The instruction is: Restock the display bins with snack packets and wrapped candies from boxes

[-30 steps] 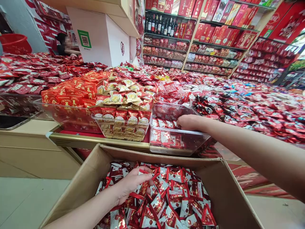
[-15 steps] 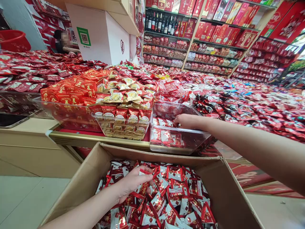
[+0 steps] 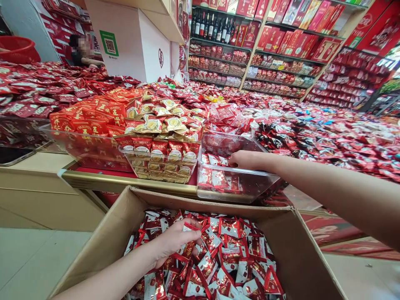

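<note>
A cardboard box point(image 3: 309, 250) full of red and white wrapped candies point(image 3: 231, 254) stands in front of me. My left hand point(image 3: 184, 237) is inside it, fingers closed round a red and white packet on top of the pile. Over the clear plastic bin point(image 3: 256, 183) reaches my right hand point(image 3: 240, 159). Its fingers are bent down inside the bin, beside a row of red and white packets point(image 3: 214, 177) at the left end; the fingertips are hidden, and I cannot make out what they hold.
Left of that bin stand one with durian packets point(image 3: 159, 148) and one with red packets point(image 3: 93, 125). Loose candies point(image 3: 312, 137) spread behind. A phone point(image 3: 15, 156) lies far left. A person point(image 3: 83, 52) is at the back left, before a white pillar.
The view has shifted very slightly. Both hands stay in nearly the same places, the left in the box and the right at the clear bin.
</note>
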Demonstrator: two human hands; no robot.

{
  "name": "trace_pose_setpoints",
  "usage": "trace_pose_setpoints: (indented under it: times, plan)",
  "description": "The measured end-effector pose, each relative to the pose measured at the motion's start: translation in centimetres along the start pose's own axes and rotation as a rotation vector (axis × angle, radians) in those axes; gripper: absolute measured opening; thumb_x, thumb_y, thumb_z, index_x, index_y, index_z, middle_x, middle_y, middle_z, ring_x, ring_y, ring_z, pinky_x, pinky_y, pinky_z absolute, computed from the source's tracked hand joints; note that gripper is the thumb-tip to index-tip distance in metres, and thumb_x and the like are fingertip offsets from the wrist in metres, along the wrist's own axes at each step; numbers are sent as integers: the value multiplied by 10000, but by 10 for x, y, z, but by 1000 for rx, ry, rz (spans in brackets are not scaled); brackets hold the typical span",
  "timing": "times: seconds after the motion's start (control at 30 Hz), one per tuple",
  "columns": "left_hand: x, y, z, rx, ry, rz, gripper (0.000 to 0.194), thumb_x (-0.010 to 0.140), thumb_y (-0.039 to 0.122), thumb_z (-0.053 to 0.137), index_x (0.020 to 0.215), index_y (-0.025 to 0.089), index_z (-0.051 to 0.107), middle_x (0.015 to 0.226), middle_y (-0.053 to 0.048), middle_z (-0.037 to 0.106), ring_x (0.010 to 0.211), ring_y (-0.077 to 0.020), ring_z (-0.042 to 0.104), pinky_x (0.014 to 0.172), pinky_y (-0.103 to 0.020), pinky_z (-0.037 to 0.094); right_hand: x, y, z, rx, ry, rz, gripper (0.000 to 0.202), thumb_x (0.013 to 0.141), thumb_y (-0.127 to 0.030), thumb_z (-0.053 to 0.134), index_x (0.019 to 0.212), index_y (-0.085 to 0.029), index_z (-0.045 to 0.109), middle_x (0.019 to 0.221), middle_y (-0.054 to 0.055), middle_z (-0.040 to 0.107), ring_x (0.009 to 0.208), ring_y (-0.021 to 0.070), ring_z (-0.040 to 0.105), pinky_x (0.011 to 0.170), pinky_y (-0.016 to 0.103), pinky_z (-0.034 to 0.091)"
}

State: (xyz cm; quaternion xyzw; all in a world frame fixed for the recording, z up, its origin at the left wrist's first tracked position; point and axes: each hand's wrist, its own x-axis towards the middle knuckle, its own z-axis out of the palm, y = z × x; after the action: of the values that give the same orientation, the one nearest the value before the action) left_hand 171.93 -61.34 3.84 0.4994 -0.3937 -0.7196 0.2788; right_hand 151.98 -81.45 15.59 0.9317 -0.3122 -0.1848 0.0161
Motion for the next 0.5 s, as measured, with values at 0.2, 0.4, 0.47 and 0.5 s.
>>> trace_pose_setpoints:
  times: [0.2, 0.4, 0.47, 0.5]
  plan:
    - [3, -6, -3, 19, -6, 2, 261, 677, 313, 534, 904, 197, 483, 734, 9, 604, 644, -128, 565, 759, -300, 347, -4, -7, -4, 136, -69, -38, 245, 659, -276, 472, 753, -134, 648, 678, 50, 618, 552, 122, 479, 504, 216, 321]
    - [2, -4, -2, 28, -16, 10, 259, 672, 317, 537, 898, 199, 491, 710, 24, 596, 605, -118, 560, 745, -292, 344, -3, -7, -2, 158, -108, -45, 237, 651, -248, 474, 738, -122, 655, 633, 53, 615, 517, 118, 466, 473, 214, 318]
    - [2, -3, -2, 32, -15, 5, 258, 666, 312, 539, 895, 202, 493, 715, 22, 602, 603, -120, 562, 718, -281, 350, -2, -6, -1, 153, -108, -34, 238, 650, -246, 475, 750, -129, 657, 666, 62, 625, 539, 126, 485, 489, 216, 328]
    - [2, -3, -2, 31, -14, 0, 258, 662, 312, 540, 892, 204, 493, 715, 21, 605, 599, -122, 562, 695, -275, 355, -2, -5, -1, 151, -106, -29, 239, 648, -246, 476, 758, -134, 657, 680, 65, 630, 547, 129, 493, 496, 217, 332]
